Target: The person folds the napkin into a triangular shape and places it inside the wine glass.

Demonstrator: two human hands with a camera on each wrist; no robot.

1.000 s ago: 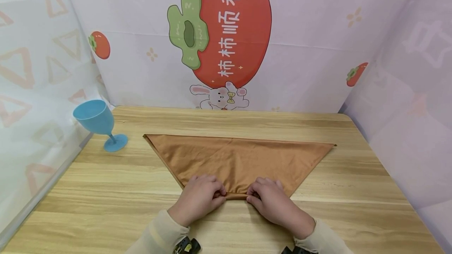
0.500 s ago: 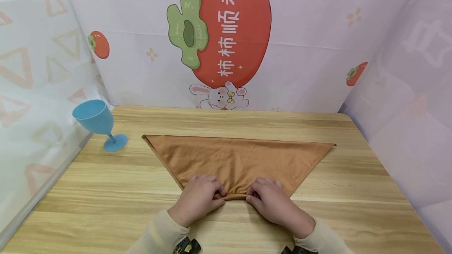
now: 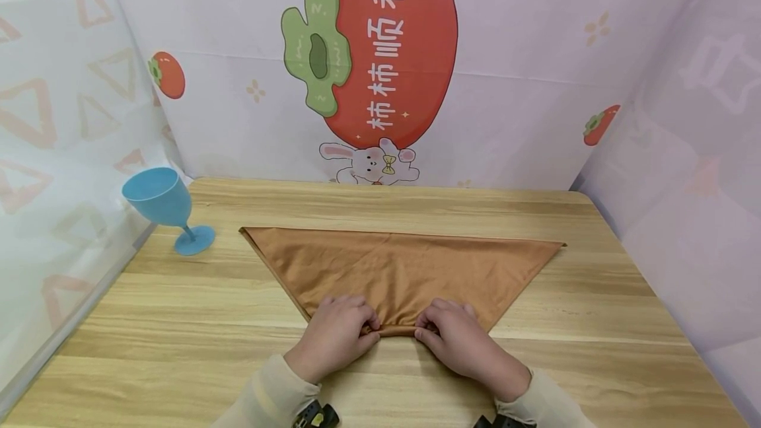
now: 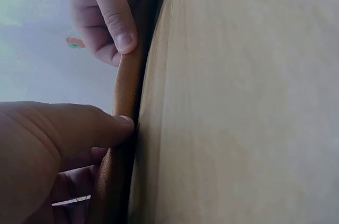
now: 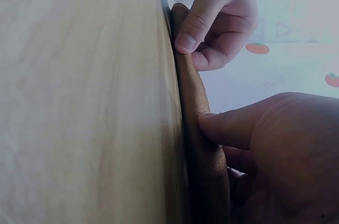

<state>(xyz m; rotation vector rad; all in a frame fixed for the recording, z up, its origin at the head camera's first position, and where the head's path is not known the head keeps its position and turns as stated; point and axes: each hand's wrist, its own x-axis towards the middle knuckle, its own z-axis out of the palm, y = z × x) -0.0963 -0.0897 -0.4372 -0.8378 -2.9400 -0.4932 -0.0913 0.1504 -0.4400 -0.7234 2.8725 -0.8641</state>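
A brown cloth napkin [image 3: 404, 269] lies folded on the table, its long straight edge at the back and its sides narrowing toward the person. The near edge is rolled into a thin band [image 3: 397, 331]. My left hand [image 3: 335, 335] pinches the left part of this roll between thumb and curled fingers. On the right part, my right hand [image 3: 458, 339] does likewise, a short stretch of roll showing between them. Both wrist views show the thumbs on the roll's near side: the left thumb [image 4: 100, 128] and the right thumb [image 5: 233, 126]. Some fingertips are hidden behind the cloth.
A blue plastic goblet [image 3: 159, 200] stands upright at the table's back left. The wooden table [image 3: 178, 349] reaches to printed white curtains at the back [image 3: 517, 84] and both sides. Dark wrist cameras are strapped over the sleeves.
Almost nothing differs. Both hands keep their hold on the rolled edge, and the napkin and goblet stay in place.
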